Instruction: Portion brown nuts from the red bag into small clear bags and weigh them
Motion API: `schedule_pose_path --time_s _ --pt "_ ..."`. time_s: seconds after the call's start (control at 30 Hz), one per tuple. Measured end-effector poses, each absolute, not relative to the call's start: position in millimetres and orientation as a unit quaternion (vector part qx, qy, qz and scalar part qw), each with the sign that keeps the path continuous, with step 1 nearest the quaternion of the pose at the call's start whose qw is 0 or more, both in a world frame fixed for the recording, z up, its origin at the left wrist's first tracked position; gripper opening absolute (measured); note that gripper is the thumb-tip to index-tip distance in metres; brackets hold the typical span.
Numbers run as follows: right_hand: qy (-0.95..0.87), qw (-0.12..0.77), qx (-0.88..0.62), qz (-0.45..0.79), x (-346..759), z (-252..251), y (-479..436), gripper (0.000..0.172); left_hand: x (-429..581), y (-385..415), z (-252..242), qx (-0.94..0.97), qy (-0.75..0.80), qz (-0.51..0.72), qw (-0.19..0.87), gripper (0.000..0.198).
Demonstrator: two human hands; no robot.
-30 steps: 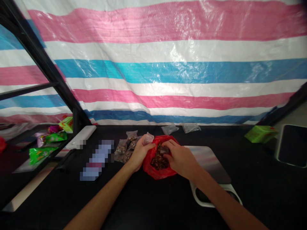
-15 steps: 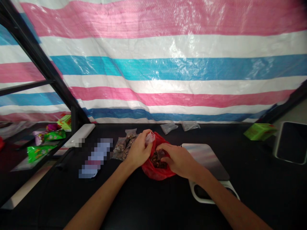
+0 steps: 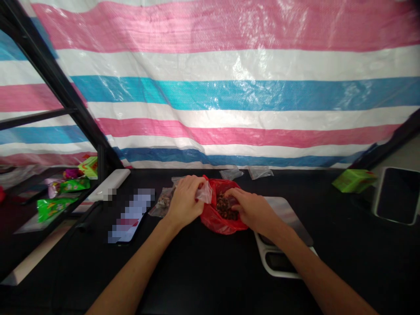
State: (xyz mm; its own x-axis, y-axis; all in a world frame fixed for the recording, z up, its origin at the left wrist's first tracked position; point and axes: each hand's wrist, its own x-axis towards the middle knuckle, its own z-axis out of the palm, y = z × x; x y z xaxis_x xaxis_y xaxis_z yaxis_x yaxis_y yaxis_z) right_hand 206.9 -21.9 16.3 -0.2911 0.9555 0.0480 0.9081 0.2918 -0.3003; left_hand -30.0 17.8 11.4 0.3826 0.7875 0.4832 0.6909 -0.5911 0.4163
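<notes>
Well, from the head camera, the left hand point(image 3: 185, 202) is pinching a small clear plastic bag point(image 3: 205, 193), keeping it propped upright beside a red plastic bag point(image 3: 210, 217) that is lying open around dark brown pieces point(image 3: 225, 207). The right hand point(image 3: 253, 213) is curling down into those pieces, though I cannot tell whether it is gripping any. No writing is reading clearly on the green packets point(image 3: 56, 208) or green box point(image 3: 354, 180).

A pink, white and blue striped tarp point(image 3: 229, 96) hangs behind your black tabletop point(image 3: 328, 271). Two clear plastic bags point(image 3: 231, 174) lie along its far edge, and a white scale point(image 3: 285, 209) sits to your right, with a green box point(image 3: 354, 180) beyond it. Green snack packets point(image 3: 55, 209) lie left, past a pixelated object point(image 3: 131, 215).
</notes>
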Motion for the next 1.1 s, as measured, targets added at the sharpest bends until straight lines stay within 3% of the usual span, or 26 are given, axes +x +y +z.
schedule_pose_path --time_s 0.17,0.3,0.63,0.8,0.93,1.1 --pt "-0.757 0.235 -0.591 0.149 208 21 -19 0.035 -18 9 8 0.831 0.438 0.296 0.176 0.037" --pt "-0.750 0.316 -0.554 0.174 205 23 -19 0.034 -12 11 -3 0.826 0.450 0.279 0.191 0.026" --pt "-0.803 0.318 -0.457 0.213 188 18 -28 0.035 -7 6 -3 0.838 0.463 0.259 0.128 0.027" --pt "-0.798 0.360 -0.444 0.191 189 15 -25 0.041 -3 0 1 0.834 0.430 0.309 0.155 0.038" --pt "-0.790 0.395 -0.433 0.180 193 16 -23 0.034 -3 -1 1 0.821 0.425 0.341 0.169 0.038" --pt "-0.810 0.385 -0.405 0.178 199 19 -23 0.035 -3 1 -3 0.794 0.421 0.376 0.225 0.039"
